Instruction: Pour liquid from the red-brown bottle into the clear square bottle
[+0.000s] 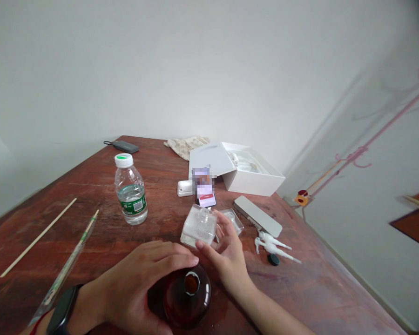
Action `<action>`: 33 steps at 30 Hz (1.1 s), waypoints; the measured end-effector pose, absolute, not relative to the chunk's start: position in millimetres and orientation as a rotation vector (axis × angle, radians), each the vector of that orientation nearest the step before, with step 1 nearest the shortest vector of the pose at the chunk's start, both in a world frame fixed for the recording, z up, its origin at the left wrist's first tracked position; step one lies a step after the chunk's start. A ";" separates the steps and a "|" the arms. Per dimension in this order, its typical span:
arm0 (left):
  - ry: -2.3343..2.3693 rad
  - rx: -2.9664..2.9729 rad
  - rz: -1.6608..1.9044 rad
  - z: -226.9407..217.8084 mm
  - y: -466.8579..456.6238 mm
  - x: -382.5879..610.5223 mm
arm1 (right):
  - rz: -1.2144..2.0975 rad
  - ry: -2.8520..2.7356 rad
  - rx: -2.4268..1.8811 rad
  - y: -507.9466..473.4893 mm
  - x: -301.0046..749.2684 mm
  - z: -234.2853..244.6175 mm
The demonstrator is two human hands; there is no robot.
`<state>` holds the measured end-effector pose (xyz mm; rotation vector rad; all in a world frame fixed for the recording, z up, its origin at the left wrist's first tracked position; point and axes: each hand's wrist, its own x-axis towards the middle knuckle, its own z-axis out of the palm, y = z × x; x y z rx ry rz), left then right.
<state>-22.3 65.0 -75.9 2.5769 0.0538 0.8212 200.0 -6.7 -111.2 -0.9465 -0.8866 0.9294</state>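
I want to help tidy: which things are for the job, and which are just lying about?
Job, it seems: brown bottle by left hand, clear container in right hand, perhaps white pump tops.
Just lying about, likely: water bottle, phone, white box, bare stick.

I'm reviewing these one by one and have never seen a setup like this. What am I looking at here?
There's no machine here: these are a person's own bare hands. The single picture comes from a camera worn on the head, looking forward and down.

The left hand, with a dark band on its wrist, curls around a dark bottle whose open mouth shows; how firmly it grips is unclear. The right hand holds a clear square container.

On the wooden table are a water bottle and a thin stick to the left, a phone and an open white box further back, and white pump heads beside a black cap to the right.
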 end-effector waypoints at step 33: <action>0.253 2.303 0.531 -75.9 60.5 -16.5 | 0.733 -0.984 -0.900 -12.9 215.6 -95.8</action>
